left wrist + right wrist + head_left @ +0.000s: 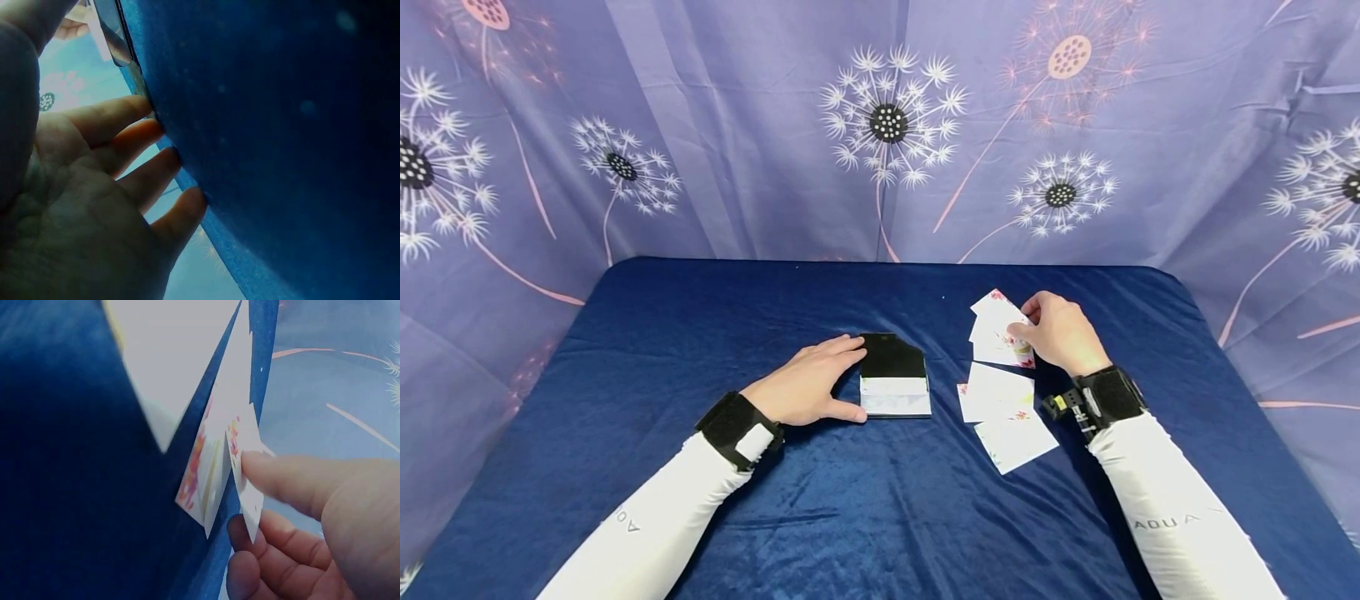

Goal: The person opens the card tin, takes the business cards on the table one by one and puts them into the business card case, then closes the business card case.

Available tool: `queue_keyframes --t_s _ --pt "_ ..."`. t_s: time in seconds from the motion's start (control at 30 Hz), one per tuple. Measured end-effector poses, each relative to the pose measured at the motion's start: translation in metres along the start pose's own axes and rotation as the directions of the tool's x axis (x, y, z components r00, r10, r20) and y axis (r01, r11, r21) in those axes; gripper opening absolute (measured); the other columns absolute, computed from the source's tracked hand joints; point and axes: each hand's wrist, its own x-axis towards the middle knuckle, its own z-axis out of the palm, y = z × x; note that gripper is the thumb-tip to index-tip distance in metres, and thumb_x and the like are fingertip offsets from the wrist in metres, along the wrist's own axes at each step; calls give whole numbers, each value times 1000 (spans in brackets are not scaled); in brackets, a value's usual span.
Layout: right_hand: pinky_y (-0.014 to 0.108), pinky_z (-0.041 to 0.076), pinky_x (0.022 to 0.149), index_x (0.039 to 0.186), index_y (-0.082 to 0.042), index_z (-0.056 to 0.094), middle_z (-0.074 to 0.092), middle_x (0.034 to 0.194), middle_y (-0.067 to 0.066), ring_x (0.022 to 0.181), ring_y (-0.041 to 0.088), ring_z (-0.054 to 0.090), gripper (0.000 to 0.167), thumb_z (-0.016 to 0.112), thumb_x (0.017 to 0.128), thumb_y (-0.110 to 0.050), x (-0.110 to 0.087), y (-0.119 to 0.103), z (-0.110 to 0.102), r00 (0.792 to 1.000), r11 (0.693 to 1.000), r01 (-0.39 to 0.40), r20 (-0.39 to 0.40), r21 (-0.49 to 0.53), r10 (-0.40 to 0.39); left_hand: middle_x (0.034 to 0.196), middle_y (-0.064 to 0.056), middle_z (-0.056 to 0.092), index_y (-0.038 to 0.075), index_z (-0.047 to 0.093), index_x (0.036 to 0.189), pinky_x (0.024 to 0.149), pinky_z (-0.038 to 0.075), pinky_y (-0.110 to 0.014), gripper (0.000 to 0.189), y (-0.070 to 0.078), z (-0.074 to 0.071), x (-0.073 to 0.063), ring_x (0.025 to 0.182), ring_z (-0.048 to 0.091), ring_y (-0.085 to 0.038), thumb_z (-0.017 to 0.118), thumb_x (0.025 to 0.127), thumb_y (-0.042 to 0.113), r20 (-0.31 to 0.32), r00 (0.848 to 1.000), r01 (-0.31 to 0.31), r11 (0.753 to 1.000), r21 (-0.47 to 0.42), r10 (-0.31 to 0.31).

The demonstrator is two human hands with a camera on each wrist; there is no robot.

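Observation:
A small black box (892,357) with its lid tipped back lies mid-table, white cards (893,386) showing inside it. At its left side my left hand (808,379) lies spread, fingertips and thumb against the edge. In the left wrist view those fingers (119,119) are fairly straight, and little of the box shows. To the right, my right hand (1063,333) pinches a white card with a pink floral print (250,497) between thumb and fingers. The held card is partly raised over the upper group of overlapping floral cards (988,342).
Nearer me on the right lie more overlapping white cards (1000,392), the lowest card (1015,443) turned at an angle. A dark blue cloth (820,517) covers the table. Behind it hangs a purple curtain (760,133) with dandelion prints.

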Motion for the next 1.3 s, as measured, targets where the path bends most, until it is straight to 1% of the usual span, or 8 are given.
queue_keyframes --t_s 0.23,0.43,0.53,0.73,1.07,1.2,1.3 --pt "46 49 74 109 3 67 67 93 17 82 34 62 18 64 101 -13 0 -5 -2 998 1000 22 -58 22 -21 171 -16 32 0 42 162 125 27 -57 96 0 0 0 159 25 -34 80 93 54 -5 1000 -4 1000 1 4" --pt "44 48 72 107 3 69 68 92 17 79 33 63 17 57 102 -7 -1 -6 -3 993 996 75 -96 44 -70 170 -17 33 -1 42 161 124 27 -58 95 -1 1 0 159 25 -35 79 93 54 -7 1000 -9 1000 -1 9" --pt "42 48 71 107 3 70 69 91 16 76 31 63 17 56 103 -6 -1 -8 -4 990 994 99 -106 52 -93 171 -17 32 0 41 162 124 26 -58 96 -1 1 0 159 25 -35 79 93 55 -3 1000 -6 1000 1 6" --pt "40 47 68 106 1 71 69 89 13 73 28 62 16 57 103 -6 -4 -17 -8 984 989 134 -125 55 -127 172 -15 31 1 40 163 126 25 -55 97 -2 2 1 160 23 -33 79 93 55 10 1000 4 1000 5 -5" --pt "40 46 69 107 -1 72 70 91 12 74 26 60 15 59 105 -8 -9 -38 -14 980 978 182 -103 98 -172 171 -16 32 0 41 162 125 26 -56 96 -1 1 0 159 24 -34 79 93 55 3 1000 1 1000 8 -1" --pt "39 45 70 108 -2 72 70 92 11 75 25 59 15 59 106 -9 -11 -45 -14 981 976 186 -80 111 -178 170 -17 33 -1 42 161 124 27 -57 95 -1 1 0 159 26 -35 80 93 54 -7 1000 -8 1000 9 8" --pt "39 45 69 110 -3 72 69 92 11 75 25 59 16 58 107 -10 -13 -50 -14 982 975 185 -61 124 -179 171 -16 32 0 42 162 125 26 -56 96 0 1 0 160 24 -34 80 93 54 0 1000 -1 1000 6 1"
